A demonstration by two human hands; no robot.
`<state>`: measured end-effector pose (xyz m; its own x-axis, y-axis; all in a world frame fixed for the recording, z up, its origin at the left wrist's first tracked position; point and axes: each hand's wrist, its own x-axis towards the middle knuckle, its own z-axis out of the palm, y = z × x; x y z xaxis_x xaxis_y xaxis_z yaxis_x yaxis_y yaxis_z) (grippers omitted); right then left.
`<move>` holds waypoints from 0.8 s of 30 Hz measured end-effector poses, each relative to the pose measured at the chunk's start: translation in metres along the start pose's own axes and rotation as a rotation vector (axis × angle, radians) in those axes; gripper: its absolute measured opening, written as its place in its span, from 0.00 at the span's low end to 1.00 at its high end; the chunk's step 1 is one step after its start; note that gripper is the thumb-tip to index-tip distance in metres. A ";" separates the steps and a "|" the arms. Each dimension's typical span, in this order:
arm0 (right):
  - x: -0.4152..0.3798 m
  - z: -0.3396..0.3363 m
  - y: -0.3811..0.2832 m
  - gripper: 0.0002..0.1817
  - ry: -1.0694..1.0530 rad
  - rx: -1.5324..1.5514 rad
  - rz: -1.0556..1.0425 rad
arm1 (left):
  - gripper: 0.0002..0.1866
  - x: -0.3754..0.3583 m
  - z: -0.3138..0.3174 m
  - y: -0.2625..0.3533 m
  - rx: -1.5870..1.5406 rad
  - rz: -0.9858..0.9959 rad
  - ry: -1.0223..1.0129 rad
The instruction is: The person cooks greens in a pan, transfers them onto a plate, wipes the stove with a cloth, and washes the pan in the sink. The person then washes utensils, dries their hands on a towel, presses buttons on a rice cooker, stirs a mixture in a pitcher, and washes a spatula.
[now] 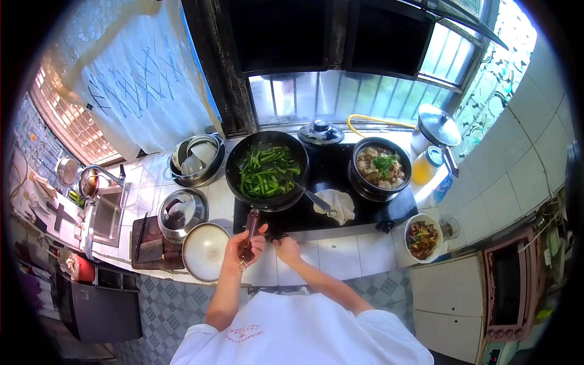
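One round black wok (233, 167) with green cut vegetables (266, 173), near the frame's centre, is probably heavy and stiff, best taken by its reddish-brown handle (253, 220). The left hand (236, 247) has its grip closed around this; the right hand (288, 250) has fingers curled at a black stove knob (275, 238).

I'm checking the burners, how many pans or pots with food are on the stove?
2. The wok of greens is on the left, and the dark pot with a leafy garnish is on the right.
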<state>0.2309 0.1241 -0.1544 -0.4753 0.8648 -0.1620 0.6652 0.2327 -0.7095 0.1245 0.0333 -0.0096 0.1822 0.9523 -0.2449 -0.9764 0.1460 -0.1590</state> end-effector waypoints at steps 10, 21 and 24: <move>0.048 -0.214 -0.025 0.20 -0.276 1.070 0.257 | 0.07 0.010 -0.001 0.021 0.333 -0.053 0.276; -0.022 -0.207 -0.144 0.23 0.055 -0.392 -0.310 | 0.12 -0.053 -0.048 0.014 0.656 0.073 0.237; -0.010 -0.188 -0.161 0.23 0.152 -0.399 -0.397 | 0.12 -0.087 -0.047 0.017 0.712 0.144 0.234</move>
<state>0.2361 0.1618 0.0904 -0.6645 0.7241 0.1849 0.6323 0.6766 -0.3774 0.0974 -0.0600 -0.0357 -0.0101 0.9047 -0.4259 -0.8167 0.2383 0.5256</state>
